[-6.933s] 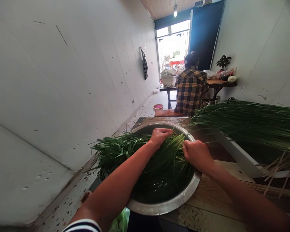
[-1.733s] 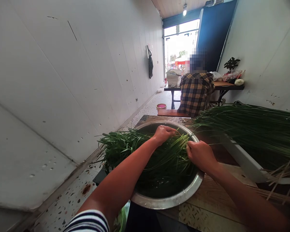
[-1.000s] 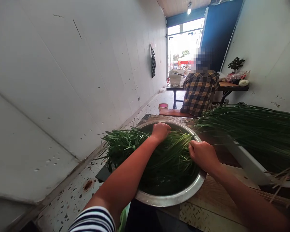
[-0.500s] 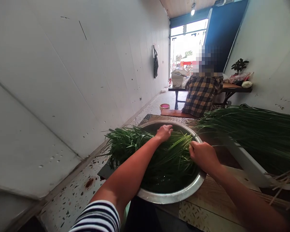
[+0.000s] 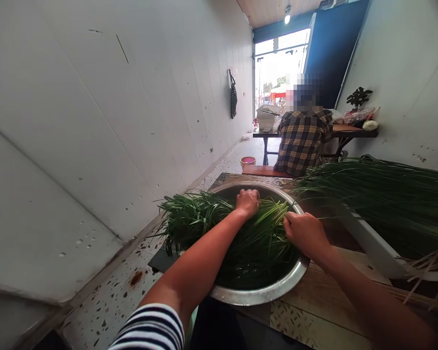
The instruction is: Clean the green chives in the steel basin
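Long green chives (image 5: 255, 243) fill a round metal basin (image 5: 266, 295), with water glinting at its near side. Their leafy ends hang over the basin's left rim. My right hand (image 5: 306, 236), at the right rim, is closed around the pale stem ends of a bunch. My left hand (image 5: 248, 201) reaches across the basin to its far side, over the chives. Its fingers are curled down and closed, and what lies under them is hidden.
A large heap of chives (image 5: 394, 194) lies to the right by a white tray edge (image 5: 375, 243). The basin stands on a wood-patterned table (image 5: 336, 296). Ahead, a person in a plaid shirt (image 5: 302, 141) sits at another table. A pale wall (image 5: 131, 121) runs along the left.
My left hand's fingers, partly stretched out before, have curled down and closed. My right hand has stayed nearly still, holding the chives' stem ends. The camera view has shifted slightly.
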`<action>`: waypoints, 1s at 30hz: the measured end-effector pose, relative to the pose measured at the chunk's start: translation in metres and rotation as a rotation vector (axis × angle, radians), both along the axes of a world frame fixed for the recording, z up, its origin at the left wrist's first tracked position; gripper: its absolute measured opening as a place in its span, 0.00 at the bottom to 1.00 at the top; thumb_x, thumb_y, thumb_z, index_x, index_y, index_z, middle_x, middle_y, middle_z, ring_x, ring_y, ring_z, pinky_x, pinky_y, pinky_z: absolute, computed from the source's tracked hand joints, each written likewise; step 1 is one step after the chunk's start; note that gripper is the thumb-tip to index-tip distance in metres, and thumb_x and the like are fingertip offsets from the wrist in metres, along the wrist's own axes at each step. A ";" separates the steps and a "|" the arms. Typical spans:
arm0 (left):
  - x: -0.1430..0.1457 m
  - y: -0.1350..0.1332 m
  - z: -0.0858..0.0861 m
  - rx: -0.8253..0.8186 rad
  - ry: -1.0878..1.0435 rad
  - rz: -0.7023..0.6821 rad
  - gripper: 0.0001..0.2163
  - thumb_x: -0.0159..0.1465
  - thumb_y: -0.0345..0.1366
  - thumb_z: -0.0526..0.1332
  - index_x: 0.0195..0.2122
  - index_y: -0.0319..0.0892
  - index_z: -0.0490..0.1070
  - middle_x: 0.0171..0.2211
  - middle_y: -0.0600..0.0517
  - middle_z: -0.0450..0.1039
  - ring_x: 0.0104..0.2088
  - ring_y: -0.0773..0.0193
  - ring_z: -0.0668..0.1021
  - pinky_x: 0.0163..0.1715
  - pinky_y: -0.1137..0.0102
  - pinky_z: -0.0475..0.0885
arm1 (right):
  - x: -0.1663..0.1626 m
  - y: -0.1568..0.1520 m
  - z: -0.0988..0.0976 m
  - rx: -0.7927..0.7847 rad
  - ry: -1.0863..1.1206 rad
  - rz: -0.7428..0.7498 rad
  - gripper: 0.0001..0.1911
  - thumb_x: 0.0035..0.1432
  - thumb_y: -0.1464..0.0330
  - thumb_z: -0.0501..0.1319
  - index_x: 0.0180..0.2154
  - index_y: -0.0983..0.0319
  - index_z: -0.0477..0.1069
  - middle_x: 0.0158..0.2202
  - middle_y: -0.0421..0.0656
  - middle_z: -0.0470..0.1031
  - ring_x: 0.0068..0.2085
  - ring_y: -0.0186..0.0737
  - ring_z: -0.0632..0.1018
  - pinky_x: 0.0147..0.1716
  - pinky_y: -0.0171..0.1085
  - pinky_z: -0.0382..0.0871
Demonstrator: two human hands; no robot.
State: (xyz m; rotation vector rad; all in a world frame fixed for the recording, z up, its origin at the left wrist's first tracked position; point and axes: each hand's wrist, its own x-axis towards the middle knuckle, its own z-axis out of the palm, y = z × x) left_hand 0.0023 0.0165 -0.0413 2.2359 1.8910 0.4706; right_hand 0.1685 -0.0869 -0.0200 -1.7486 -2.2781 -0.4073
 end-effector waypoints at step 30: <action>0.001 -0.004 0.027 -0.137 -0.530 -0.203 0.13 0.58 0.31 0.55 0.39 0.36 0.77 0.27 0.51 0.77 0.26 0.70 0.72 0.30 0.75 0.69 | 0.000 0.000 0.002 -0.001 0.005 -0.018 0.16 0.60 0.69 0.49 0.25 0.63 0.71 0.22 0.46 0.76 0.24 0.36 0.73 0.24 0.36 0.47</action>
